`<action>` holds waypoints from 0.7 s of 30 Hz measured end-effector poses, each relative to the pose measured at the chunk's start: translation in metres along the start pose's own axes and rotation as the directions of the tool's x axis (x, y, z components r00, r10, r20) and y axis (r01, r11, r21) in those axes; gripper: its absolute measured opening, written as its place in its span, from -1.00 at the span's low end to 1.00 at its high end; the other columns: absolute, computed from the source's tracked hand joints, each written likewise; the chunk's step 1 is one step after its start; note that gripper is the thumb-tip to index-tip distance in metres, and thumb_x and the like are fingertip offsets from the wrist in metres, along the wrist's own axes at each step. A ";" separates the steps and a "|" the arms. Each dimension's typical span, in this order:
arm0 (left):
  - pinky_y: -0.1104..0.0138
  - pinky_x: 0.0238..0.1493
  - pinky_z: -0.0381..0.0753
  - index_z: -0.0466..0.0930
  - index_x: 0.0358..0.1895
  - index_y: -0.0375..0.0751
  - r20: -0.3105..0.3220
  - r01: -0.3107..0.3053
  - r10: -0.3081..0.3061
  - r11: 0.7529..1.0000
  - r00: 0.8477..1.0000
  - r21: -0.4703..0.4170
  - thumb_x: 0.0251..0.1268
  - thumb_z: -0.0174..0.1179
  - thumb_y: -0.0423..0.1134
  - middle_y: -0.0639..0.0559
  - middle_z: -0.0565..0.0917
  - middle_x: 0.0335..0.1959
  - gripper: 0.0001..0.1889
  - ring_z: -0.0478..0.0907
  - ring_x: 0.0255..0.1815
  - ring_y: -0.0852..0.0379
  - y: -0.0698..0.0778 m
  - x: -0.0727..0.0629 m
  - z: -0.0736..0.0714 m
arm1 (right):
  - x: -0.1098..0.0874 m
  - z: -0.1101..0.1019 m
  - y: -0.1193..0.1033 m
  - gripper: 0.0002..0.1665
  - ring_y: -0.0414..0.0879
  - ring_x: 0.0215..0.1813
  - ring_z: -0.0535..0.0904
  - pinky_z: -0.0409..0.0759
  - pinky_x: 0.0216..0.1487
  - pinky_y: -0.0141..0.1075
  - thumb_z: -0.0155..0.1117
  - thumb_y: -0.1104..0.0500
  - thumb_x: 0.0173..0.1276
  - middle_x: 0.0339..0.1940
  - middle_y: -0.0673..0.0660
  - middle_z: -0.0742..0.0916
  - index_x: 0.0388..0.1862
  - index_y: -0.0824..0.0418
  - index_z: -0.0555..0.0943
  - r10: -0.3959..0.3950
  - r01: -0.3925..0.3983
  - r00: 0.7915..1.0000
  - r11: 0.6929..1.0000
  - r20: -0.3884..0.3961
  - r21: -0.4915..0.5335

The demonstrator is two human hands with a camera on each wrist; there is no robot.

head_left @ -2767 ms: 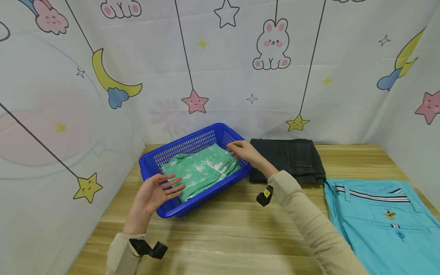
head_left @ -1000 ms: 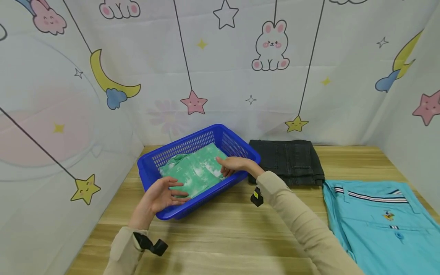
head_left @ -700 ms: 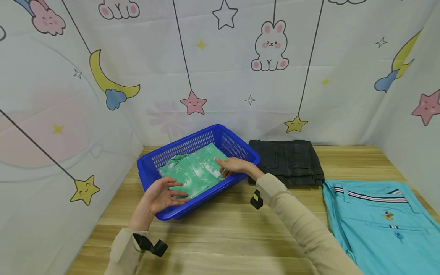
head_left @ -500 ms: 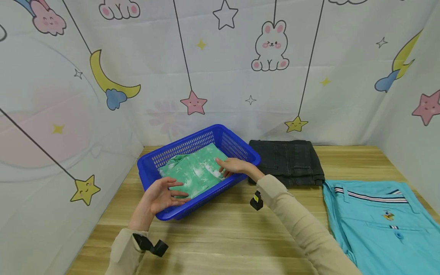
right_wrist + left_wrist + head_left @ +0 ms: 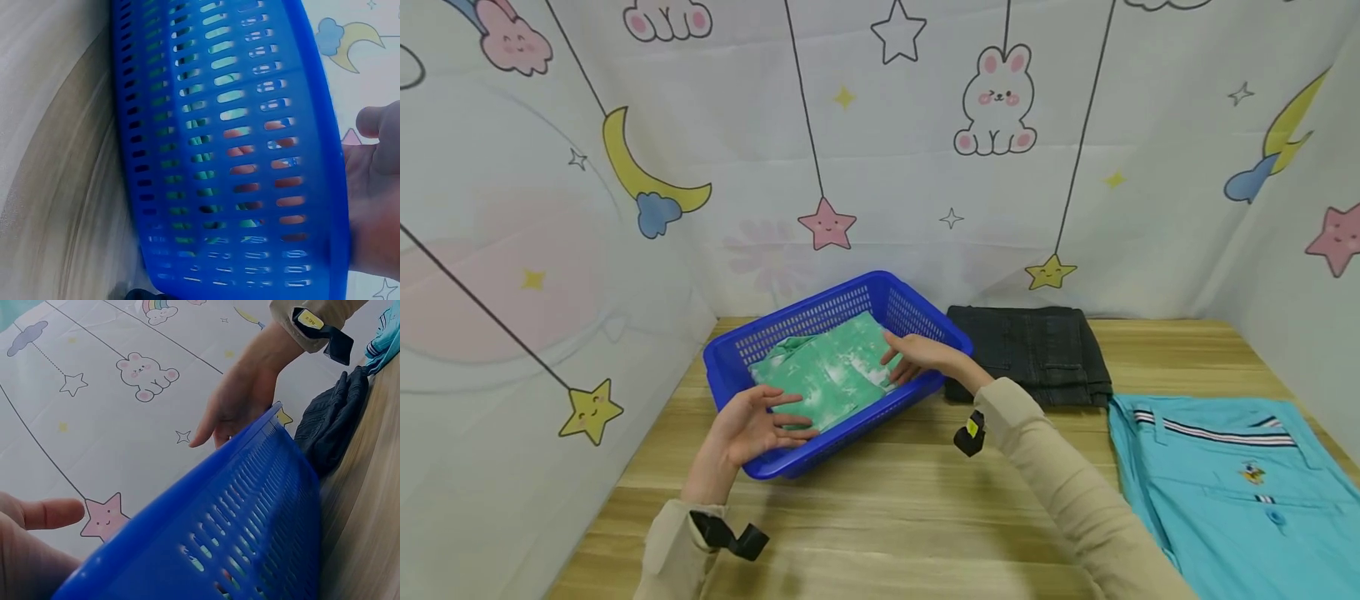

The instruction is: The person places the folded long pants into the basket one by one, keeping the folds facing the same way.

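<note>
Two-handed reach: left hand [image 5: 751,425], right hand [image 5: 925,354] reaching over blue basket's [image 5: 867,428] rim, fingers extending loosely, gripping nothing.
Green garment [image 5: 835,372]: lying folded inside basket.
Settling: patting flat-fingered is likely preserving folds.

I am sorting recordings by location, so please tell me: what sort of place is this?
Probably an indoor booth for handling clothes: cartoon-printed white sheets hang around a wood-grain surface bearing a blue basket holding green cloth.

Head view looks down — wrist views crowd basket [image 5: 859,427].
</note>
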State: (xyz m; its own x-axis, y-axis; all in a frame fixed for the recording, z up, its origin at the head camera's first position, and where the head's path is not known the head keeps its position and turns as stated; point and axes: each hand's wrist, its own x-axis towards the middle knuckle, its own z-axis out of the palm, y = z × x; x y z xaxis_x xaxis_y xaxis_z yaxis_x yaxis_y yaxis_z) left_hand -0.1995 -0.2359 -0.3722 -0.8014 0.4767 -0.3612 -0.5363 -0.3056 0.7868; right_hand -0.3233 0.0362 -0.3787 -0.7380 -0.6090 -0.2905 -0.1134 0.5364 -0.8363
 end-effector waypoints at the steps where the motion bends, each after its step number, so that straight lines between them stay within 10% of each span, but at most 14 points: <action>1: -0.05 0.36 -0.24 -0.53 0.36 -0.34 0.000 -0.002 0.002 1.000 1.000 0.001 0.38 -0.42 -0.17 -0.54 -0.42 0.32 -0.35 -0.23 0.34 -0.45 0.000 -0.001 0.001 | -0.001 -0.002 0.000 -0.26 0.08 -0.12 0.64 0.57 -0.08 -0.20 -0.44 -0.20 0.42 -0.11 0.34 0.66 0.14 0.32 0.44 -0.003 0.003 1.000 1.000 -0.002 0.015; 21: -0.05 0.36 -0.09 -0.35 0.38 -0.37 -0.090 -0.147 0.150 0.988 0.985 0.036 0.40 -0.46 -0.22 -0.39 -0.24 0.39 -0.43 -0.13 0.37 -0.34 -0.004 -0.011 0.013 | -0.027 -0.007 -0.011 -0.31 0.14 0.03 0.56 0.47 0.08 -0.06 -0.43 -0.19 0.43 0.01 0.36 0.60 0.15 0.25 0.42 -0.123 0.125 0.992 0.986 -0.029 0.106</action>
State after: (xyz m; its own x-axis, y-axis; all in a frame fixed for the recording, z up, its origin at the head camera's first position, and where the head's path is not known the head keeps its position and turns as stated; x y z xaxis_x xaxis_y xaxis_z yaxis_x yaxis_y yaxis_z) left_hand -0.1853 -0.2293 -0.3649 -0.8933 0.3491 -0.2831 -0.4028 -0.3428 0.8487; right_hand -0.3068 0.0505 -0.3584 -0.7373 -0.6533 -0.1723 -0.1334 0.3907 -0.9108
